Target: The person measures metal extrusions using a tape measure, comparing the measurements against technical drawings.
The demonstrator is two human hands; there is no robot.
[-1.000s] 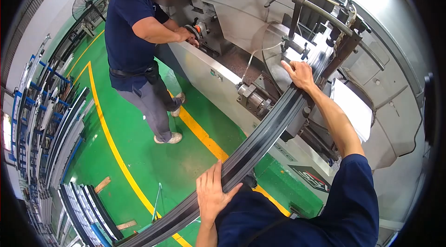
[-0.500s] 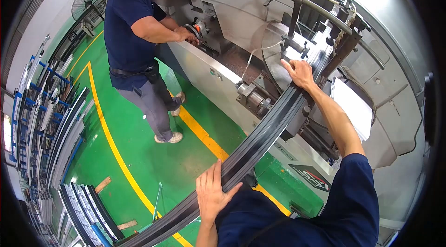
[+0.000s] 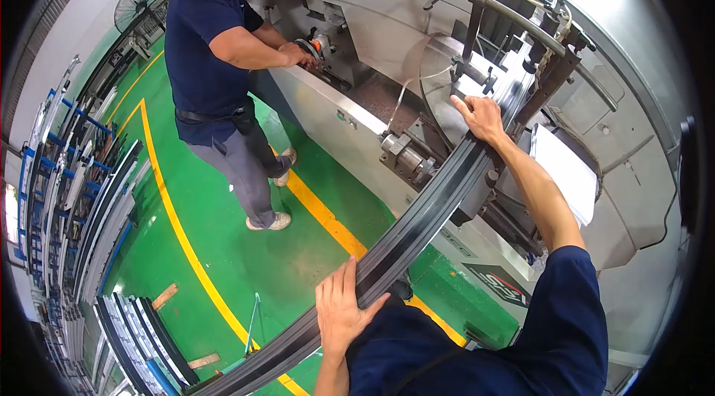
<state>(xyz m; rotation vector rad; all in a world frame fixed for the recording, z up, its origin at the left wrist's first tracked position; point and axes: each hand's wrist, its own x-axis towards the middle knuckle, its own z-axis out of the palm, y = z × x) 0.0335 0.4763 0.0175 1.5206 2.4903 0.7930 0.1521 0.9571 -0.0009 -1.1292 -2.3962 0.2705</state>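
Observation:
A long dark grey extruded profile (image 3: 406,242), ribbed along its length, runs from the lower left up into the machine at upper right. My left hand (image 3: 341,310) grips it at the lower middle, fingers along its far side and thumb on the near side. Farther up, my right hand (image 3: 482,119) is closed over the profile beside the clamps, thumb toward the left. Part of its fingers is hidden behind the hand. Just left of that hand is a metal cylinder clamp (image 3: 474,76), in front of a large round disc (image 3: 439,61).
A co-worker (image 3: 212,46) stands at the left, both hands at the machine's bed (image 3: 313,102). White papers (image 3: 564,173) lie right of my forearm. Racks of long profiles (image 3: 67,195) line the left side; more profiles (image 3: 141,344) rest on wooden blocks on the green floor.
The co-worker's head and upper body have shifted slightly. My hands and the profile look almost unmoved.

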